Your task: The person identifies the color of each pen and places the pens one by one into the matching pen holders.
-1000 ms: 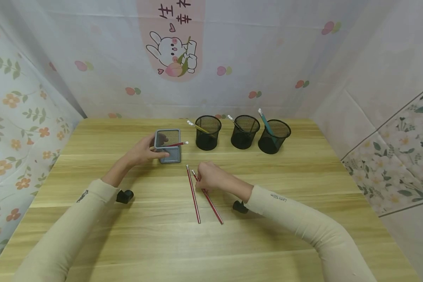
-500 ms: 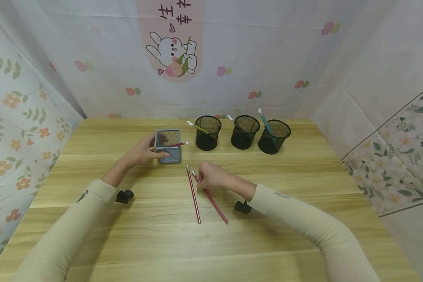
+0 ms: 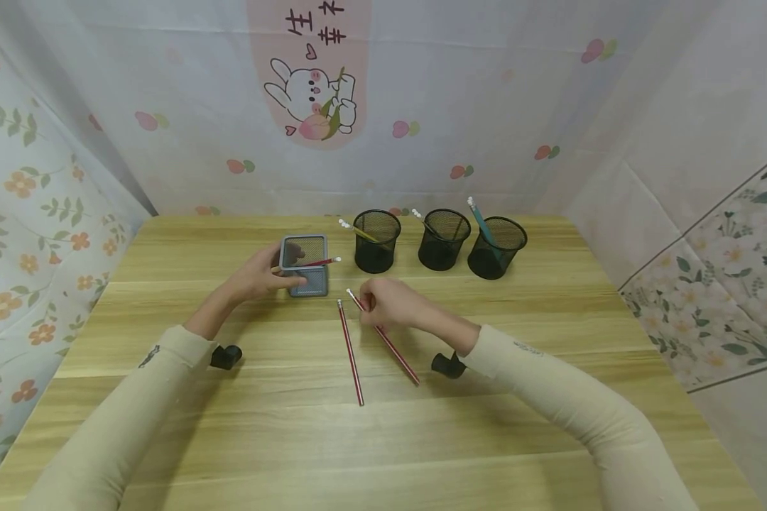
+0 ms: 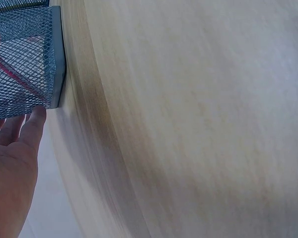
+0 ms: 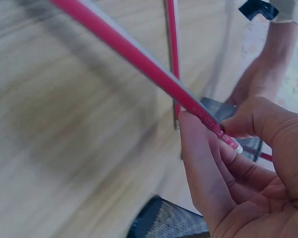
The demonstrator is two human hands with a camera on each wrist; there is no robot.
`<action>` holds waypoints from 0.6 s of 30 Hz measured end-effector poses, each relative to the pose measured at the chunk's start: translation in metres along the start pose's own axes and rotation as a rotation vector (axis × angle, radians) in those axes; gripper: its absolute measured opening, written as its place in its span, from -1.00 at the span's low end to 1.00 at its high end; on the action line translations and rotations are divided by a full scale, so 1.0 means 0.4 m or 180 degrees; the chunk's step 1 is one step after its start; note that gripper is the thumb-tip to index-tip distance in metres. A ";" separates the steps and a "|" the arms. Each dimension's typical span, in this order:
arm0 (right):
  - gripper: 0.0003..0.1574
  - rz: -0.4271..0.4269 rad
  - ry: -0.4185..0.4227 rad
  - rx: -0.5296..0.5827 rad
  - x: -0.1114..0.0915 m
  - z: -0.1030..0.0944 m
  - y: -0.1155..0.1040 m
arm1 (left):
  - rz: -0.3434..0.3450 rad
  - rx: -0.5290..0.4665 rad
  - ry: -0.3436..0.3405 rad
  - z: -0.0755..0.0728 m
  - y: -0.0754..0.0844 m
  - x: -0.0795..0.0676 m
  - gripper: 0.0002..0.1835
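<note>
My left hand grips the grey square mesh pen holder from its left side, thumb across the front. A red pencil leans inside it, its white eraser end past the right rim. My right hand pinches a second red pencil near its eraser end, between thumb and fingers. In the right wrist view that pencil slants up over the wooden table. A third red pencil lies on the table left of the right hand. The left wrist view shows the holder's mesh wall with fingertips at its edge.
Behind the hands stand a round black mesh cup with a yellow pencil, a middle black cup with a dark pencil, and a right black cup with a teal pencil. A patterned curtain hangs behind the table.
My right hand has moved up and slightly right, lifting the pinched pencil, whose lower end has swung right and away from me. The left hand and pen holder have stayed put.
</note>
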State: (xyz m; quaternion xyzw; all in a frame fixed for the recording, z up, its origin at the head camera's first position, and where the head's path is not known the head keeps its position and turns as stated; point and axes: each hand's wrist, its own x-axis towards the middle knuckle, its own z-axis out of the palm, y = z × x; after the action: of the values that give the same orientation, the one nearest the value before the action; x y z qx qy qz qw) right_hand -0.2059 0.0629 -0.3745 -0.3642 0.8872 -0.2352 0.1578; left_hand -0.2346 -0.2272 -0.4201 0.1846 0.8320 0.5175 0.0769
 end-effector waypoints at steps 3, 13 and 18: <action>-0.81 -0.0098 0.0080 -0.0023 -0.005 -0.015 -0.008 | -0.0001 -0.0020 0.0001 0.001 -0.002 0.000 -0.33; -0.86 -0.0399 0.0283 -0.0031 -0.020 -0.046 -0.033 | 0.0022 -0.0018 0.0013 0.000 0.000 0.001 -0.33; -0.86 -0.0583 0.0398 0.0087 -0.024 -0.062 -0.041 | 0.0021 0.0019 0.0018 0.000 -0.001 0.001 -0.32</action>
State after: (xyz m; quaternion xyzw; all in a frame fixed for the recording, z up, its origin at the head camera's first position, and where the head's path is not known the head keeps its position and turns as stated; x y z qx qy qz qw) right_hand -0.2011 0.0669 -0.3440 -0.4263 0.8550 -0.2831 0.0849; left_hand -0.2350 -0.2272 -0.4204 0.1862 0.8331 0.5157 0.0722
